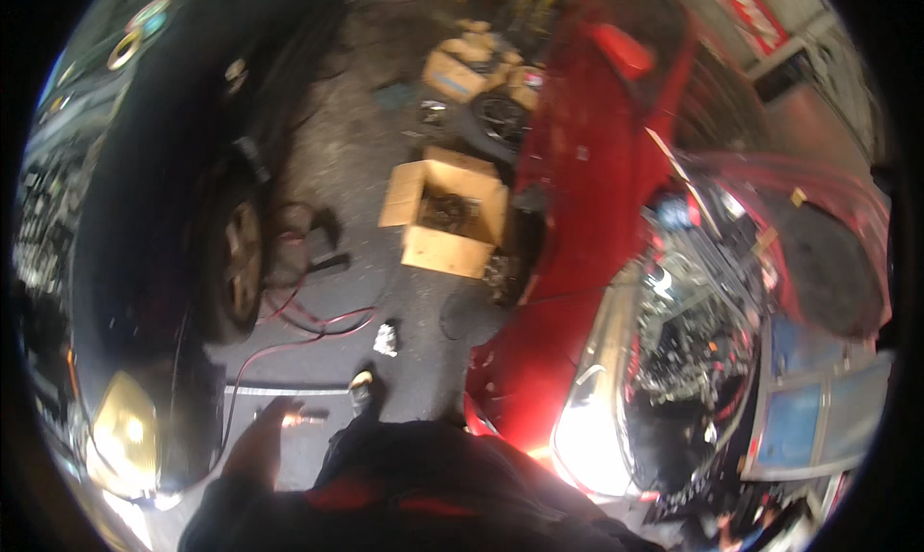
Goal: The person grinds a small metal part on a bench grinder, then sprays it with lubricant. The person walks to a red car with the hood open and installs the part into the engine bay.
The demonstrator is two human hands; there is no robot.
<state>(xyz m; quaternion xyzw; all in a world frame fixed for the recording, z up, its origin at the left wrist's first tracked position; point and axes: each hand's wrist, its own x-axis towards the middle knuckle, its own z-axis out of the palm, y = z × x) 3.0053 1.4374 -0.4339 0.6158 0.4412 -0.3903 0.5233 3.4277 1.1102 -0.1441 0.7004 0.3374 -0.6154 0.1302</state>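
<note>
My left forearm reaches in from the lower edge, and my left hand (280, 414) hangs low beside the dark car's front end. Its fingers look curled and are smeared by motion. A small pale and dark thing shows at the fingertips, too blurred to name. My right hand is not in view. My shoe (362, 383) stands on the grey floor, near a crumpled whitish scrap (386, 339). Ahead of me stands an open cardboard box (450, 251) with dark parts inside.
A dark car (144, 263) stands on the left. On the right is a red car (577, 234), its engine bay (688, 331) uncovered. A red hose (318, 326) loops across the floor. Farther off are more cardboard boxes (454, 76) and a dark round part (500, 117). Blue-panelled cabinets (792, 427) stand far right.
</note>
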